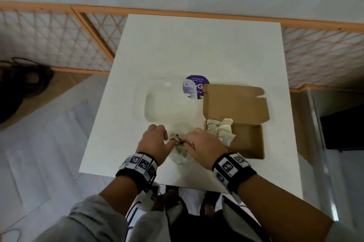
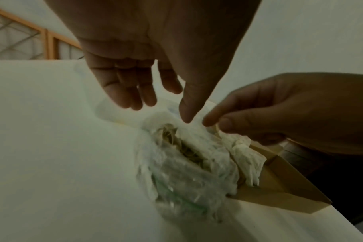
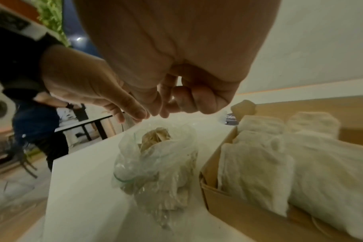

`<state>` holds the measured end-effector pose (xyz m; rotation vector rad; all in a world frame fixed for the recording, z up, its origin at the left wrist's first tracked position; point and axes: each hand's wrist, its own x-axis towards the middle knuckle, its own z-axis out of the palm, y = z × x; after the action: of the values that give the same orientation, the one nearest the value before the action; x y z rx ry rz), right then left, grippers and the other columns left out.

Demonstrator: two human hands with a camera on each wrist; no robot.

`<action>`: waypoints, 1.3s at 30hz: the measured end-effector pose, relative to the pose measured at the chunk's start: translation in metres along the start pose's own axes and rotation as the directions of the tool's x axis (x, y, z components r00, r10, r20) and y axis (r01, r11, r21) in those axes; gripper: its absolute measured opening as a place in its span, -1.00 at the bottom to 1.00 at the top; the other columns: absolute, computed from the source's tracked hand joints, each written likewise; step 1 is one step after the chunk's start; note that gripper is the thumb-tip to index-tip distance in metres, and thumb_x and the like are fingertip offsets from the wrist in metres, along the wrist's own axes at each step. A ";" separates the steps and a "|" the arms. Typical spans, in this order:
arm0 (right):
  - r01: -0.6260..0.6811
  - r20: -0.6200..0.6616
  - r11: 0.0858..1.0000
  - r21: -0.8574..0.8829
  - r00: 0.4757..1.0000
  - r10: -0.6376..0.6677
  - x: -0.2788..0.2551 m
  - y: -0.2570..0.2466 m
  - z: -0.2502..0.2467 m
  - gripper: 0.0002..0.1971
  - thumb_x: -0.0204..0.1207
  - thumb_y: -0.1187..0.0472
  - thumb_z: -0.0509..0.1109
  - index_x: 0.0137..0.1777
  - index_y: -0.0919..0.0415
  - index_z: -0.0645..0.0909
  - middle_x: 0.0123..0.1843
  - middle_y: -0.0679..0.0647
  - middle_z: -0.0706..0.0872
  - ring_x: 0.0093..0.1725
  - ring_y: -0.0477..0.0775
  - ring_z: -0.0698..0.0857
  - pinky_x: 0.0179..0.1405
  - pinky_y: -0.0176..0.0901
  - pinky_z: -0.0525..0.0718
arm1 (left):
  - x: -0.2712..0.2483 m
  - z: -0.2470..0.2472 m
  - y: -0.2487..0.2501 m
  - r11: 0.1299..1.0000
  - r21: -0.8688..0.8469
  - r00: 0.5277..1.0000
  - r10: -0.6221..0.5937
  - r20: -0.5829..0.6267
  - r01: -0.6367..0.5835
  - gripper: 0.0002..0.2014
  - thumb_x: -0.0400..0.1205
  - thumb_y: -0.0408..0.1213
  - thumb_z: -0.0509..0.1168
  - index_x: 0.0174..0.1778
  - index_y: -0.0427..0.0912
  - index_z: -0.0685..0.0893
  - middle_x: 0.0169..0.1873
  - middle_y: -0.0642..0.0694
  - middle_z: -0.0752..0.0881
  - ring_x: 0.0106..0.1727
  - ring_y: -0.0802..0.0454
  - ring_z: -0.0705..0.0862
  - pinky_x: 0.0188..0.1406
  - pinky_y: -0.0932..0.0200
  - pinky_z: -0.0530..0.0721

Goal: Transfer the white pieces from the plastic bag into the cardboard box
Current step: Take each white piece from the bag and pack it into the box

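A crumpled clear plastic bag (image 1: 181, 158) lies on the white table (image 1: 197, 44) between my hands, with pale pieces and brownish strands inside (image 2: 186, 180) (image 3: 155, 163). My left hand (image 1: 167, 139) hangs over its mouth with loose, straight fingers (image 2: 135, 98), and the thumb tip touches the bag's rim. My right hand (image 1: 187, 141) has curled fingers, and its thumb and forefinger (image 2: 214, 124) pinch the bag's rim on the box side. The open cardboard box (image 1: 248, 143) stands just to the right. Several white pieces (image 1: 220, 129) (image 3: 280, 155) fill its left end.
A clear plastic tub (image 1: 167, 107) stands behind the bag, and a purple round lid (image 1: 197, 84) lies beyond it. The box's flap (image 1: 236, 103) lies open toward the back. The table's front edge (image 1: 157, 177) is close to my wrists. A wooden lattice screen stands behind the table.
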<state>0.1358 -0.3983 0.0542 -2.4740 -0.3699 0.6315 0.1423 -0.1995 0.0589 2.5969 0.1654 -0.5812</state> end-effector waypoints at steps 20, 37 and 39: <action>-0.087 0.031 0.995 -0.049 0.996 0.089 0.007 -0.008 0.007 -0.87 0.75 0.13 0.22 -0.03 0.06 0.54 -0.03 0.06 0.68 -0.05 0.19 0.69 -0.03 0.12 0.73 | -0.004 0.032 -0.009 0.872 -0.440 0.969 -0.136 0.206 0.215 -0.83 0.75 -0.24 0.30 -0.09 -0.14 0.45 -0.16 -0.16 0.74 -0.22 -0.04 0.89 -0.12 -0.19 0.83; -0.246 0.047 0.740 0.626 0.959 0.279 -0.016 0.011 -0.026 -0.89 0.68 0.28 0.43 0.07 0.34 0.63 -0.15 0.09 0.90 -0.36 -0.07 0.71 -0.36 -0.25 0.65 | -0.024 0.013 0.027 0.918 -0.389 0.964 0.166 0.208 -0.074 -0.57 0.52 0.12 0.59 0.18 0.05 0.63 0.03 0.16 0.76 -0.12 0.21 0.76 -0.12 0.31 0.65; -0.252 0.056 0.713 0.655 0.957 0.286 -0.016 0.013 -0.026 -0.88 0.67 0.28 0.44 0.07 0.35 0.64 -0.19 0.07 0.89 -0.33 -0.02 0.74 -0.33 -0.16 0.67 | -0.023 0.017 0.034 0.895 -0.444 0.965 0.155 0.211 -0.047 -0.65 0.57 0.04 0.57 0.15 0.01 0.66 -0.04 0.11 0.82 -0.09 0.19 0.80 -0.06 0.23 0.74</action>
<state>0.1368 -0.4266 0.0722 -1.8506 0.2266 0.6714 0.1226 -0.2380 0.0694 2.0686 0.0681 -0.7233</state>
